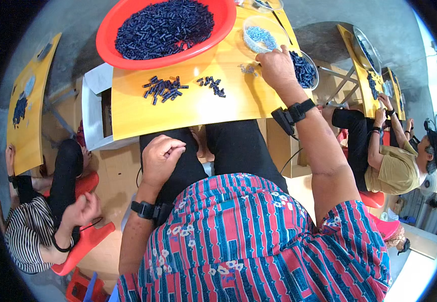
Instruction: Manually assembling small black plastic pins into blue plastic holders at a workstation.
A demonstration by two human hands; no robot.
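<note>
Right hand (277,65) rests on the desk (228,105), fingers curled over small silver parts (248,69). Left hand (160,158) is loosely fisted below the near edge; contents cannot be told. One red bowl (128,55), two loose piles of dark pieces (164,88).

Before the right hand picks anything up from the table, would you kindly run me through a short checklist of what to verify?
1. Right hand at the table's far edge, by the small pile of pale parts: ok.
2. Its grip free of parts: cannot tell, the fingers are hidden behind the hand.
3. Left hand off the table, curled over the lap: ok; whether it holds anything, cannot tell.
4. Two loose piles of dark blue parts lie apart from the right hand: ok.
5. Clear bowl of pale parts upright next to the hand: ok.
6. Red basin sits fully on the table: not ok, it overhangs the far left edge.
</note>
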